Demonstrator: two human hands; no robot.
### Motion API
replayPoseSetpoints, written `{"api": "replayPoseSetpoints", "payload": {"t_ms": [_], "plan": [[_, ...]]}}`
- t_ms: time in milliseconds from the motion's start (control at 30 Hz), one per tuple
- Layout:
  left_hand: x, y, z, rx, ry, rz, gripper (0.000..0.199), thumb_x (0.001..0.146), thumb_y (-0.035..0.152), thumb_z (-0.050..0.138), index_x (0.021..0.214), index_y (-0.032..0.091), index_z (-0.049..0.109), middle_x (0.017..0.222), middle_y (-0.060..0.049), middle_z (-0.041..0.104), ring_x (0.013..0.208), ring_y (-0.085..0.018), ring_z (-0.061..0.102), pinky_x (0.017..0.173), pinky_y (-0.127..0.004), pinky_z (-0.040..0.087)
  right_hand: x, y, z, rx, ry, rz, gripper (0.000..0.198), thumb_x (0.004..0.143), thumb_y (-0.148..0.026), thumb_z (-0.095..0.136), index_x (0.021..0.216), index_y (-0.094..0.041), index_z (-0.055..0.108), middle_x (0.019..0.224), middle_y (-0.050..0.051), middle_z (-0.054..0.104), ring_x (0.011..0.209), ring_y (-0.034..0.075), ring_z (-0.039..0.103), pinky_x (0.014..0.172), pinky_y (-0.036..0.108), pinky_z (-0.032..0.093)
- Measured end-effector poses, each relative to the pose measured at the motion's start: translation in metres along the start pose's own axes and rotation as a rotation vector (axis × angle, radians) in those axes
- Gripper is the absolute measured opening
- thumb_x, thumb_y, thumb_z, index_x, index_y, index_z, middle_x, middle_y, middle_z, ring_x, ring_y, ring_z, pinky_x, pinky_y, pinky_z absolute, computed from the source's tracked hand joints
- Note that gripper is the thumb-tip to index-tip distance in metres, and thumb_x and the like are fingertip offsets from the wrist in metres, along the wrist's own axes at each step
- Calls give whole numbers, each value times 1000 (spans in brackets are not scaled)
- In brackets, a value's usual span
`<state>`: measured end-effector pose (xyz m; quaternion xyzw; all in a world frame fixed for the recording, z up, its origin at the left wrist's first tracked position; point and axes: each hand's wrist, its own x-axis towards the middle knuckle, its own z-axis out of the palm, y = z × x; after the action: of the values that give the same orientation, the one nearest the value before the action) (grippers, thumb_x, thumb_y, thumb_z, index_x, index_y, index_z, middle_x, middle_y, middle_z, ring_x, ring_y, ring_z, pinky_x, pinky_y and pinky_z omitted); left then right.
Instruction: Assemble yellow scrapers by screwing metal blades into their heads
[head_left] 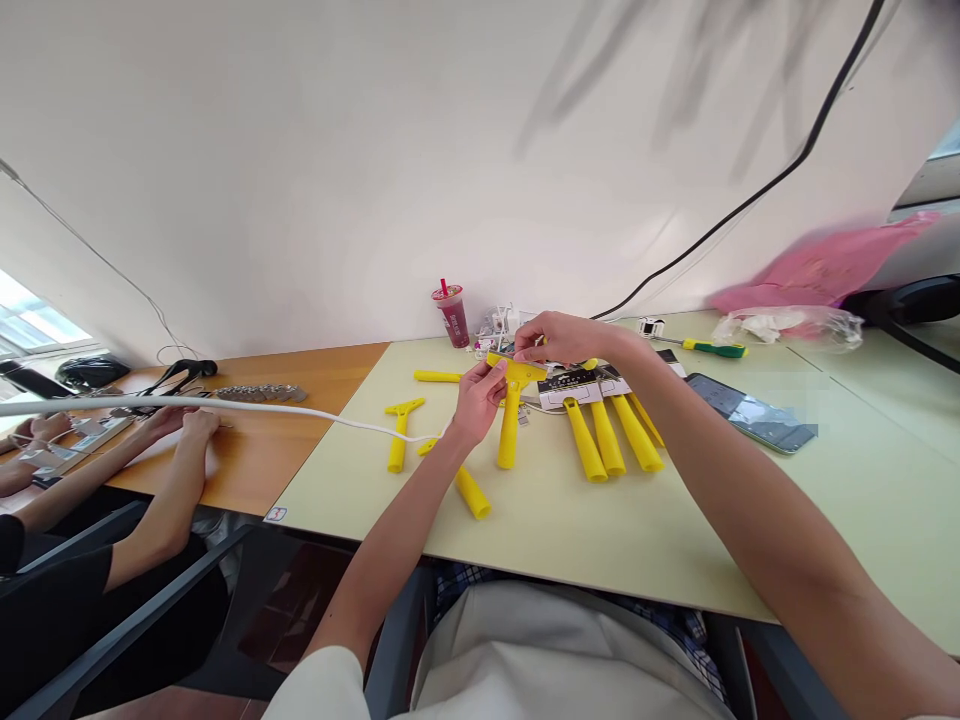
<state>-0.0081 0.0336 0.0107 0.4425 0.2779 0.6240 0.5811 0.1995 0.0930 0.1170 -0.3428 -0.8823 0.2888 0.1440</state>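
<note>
Nearby, cup (448,294) of red drink (457,330), yellow scraper (508,430) in left hand (478,402), right hand's (562,337) grip unclear.

Curled left hand (478,402) beside downward-bent right hand (553,338)

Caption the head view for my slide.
Left hand holds a yellow T-shaped tool, right hand at its top, over a pale table.
</note>
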Motion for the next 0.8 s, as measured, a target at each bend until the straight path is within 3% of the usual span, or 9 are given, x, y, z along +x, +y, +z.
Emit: {"api": "replayPoseSetpoints", "payload": {"t_ms": [233,400,467,633,800], "plan": [[1,2,0,-33,8,-5,35,82,35,103,87,19,72,72,6,38,64,-8,35,60,-22,36,0,-6,1,3,32,43,29,91,-48,76,86,-21,71,82,3,63,70,17,54,55,28,43],[1,7,2,-90,25,-1,35,80,32,104,89,19,73,70,7,40,64,-8,39,63,-22,40,-3,-9,-1,53,73,53,34,90,-52,78,81,-21,69,71,-1,56,60,13,45,52,29,38],[2,7,2,-105,38,6,34,82,31,103,88,18,72,69,7,41,63,-7,38,62,-22,39,-4,-9,-1,75,56,44,32,88,-52,80,84,-21,73,73,0,62,63,14,49,52,29,39],[4,7,-1,-124,52,6,28,88,26,99,90,18,72,70,7,43,63,-7,40,61,-21,38,-2,-7,0,97,-65,37,33,85,-54,81,91,-22,80,86,5,79,83,24,74,55,28,42],[8,12,-3,-272,119,-79,27,104,34,84,90,19,67,71,5,41,61,-10,39,59,-24,40,-3,-3,-4,47,-59,67,35,85,-55,83,92,-21,82,87,7,83,79,24,73,57,30,43]]}}
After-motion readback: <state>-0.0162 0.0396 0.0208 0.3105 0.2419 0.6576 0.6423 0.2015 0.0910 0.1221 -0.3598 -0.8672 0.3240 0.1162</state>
